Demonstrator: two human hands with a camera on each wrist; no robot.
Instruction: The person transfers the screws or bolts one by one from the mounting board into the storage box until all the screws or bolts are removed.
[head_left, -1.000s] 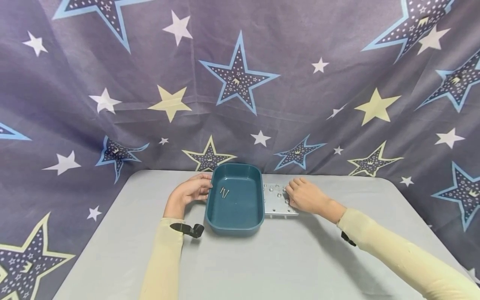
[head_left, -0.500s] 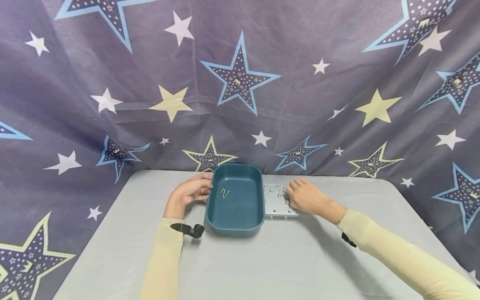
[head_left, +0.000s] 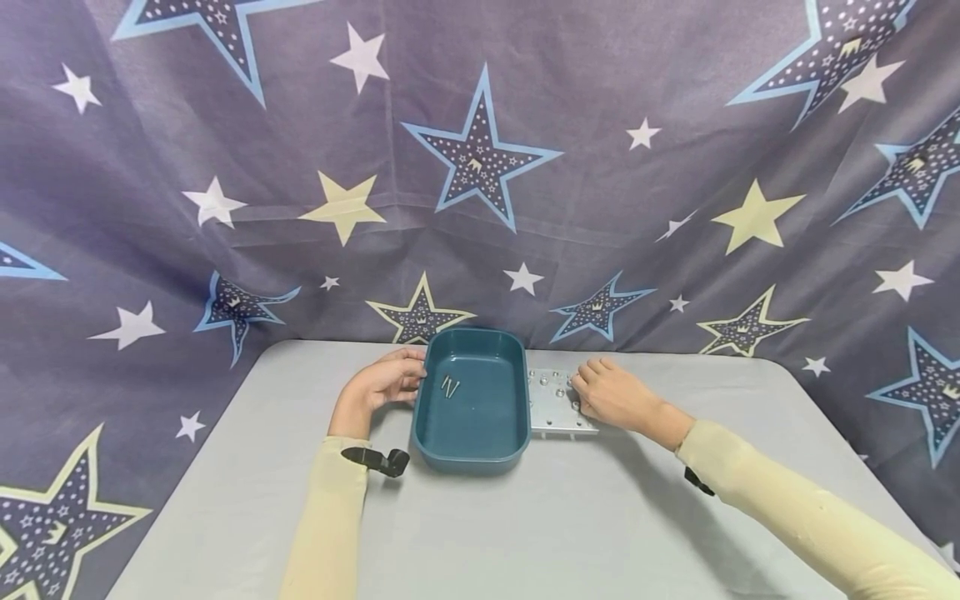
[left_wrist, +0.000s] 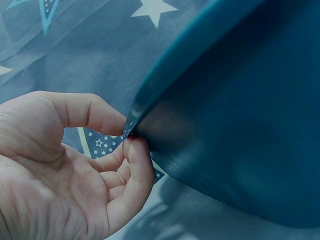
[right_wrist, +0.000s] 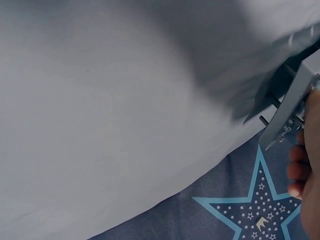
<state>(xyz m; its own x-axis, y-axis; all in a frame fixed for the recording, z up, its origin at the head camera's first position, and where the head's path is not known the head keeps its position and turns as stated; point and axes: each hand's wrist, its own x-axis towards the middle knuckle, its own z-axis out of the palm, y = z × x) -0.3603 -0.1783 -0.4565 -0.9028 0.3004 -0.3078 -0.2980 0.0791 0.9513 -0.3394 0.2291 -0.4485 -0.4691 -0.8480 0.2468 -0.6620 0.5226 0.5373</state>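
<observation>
A deep blue-green plastic tub stands on the table with several loose screws lying inside it. My left hand is at its left side; in the left wrist view thumb and curled fingers meet at the tub's edge and pinch it. Right of the tub is a silver metal plate, with several screws standing in its holes and shanks poking out underneath. Over its right part my right hand curls, its fingertips at the screw heads, apparently pinching one; the hand hides that spot.
A pale grey cloth covers the table. Behind and to the sides hangs a purple-grey star-patterned curtain, close to the table's back edge. Black straps with a small device sit on the sleeves.
Both hands, the tub and the plate hold nearly the same places. Only a very slight shift of the whole head view shows.
</observation>
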